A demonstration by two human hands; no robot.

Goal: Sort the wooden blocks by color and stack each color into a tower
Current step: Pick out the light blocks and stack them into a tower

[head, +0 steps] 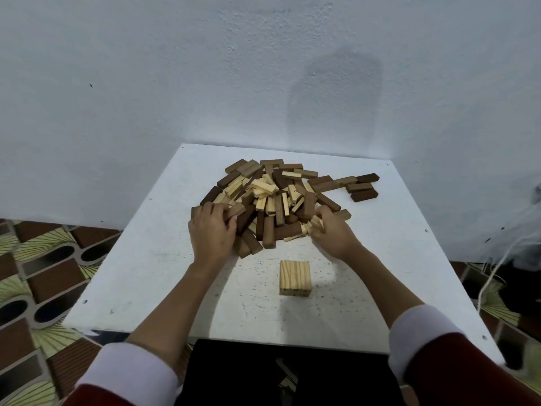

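Note:
A mixed pile of wooden blocks (pixel 272 197), light pine and dark brown, lies in the middle of the white table (pixel 152 259). My left hand (pixel 211 230) rests on the pile's left edge, its fingers curled round a brown block (pixel 234 211). At the pile's near right edge my right hand (pixel 330 232) pinches a few light pine blocks (pixel 314 225). A flat layer of light blocks (pixel 294 277), laid side by side, sits on the table nearer me, between my forearms. Whether it has a second layer I cannot tell.
Three dark brown blocks (pixel 363 187) lie apart at the pile's far right. The table stands against a pale wall (pixel 263 68). Patterned floor tiles (pixel 44 273) show on the left, and cords (pixel 494 276) hang off to the right of the table.

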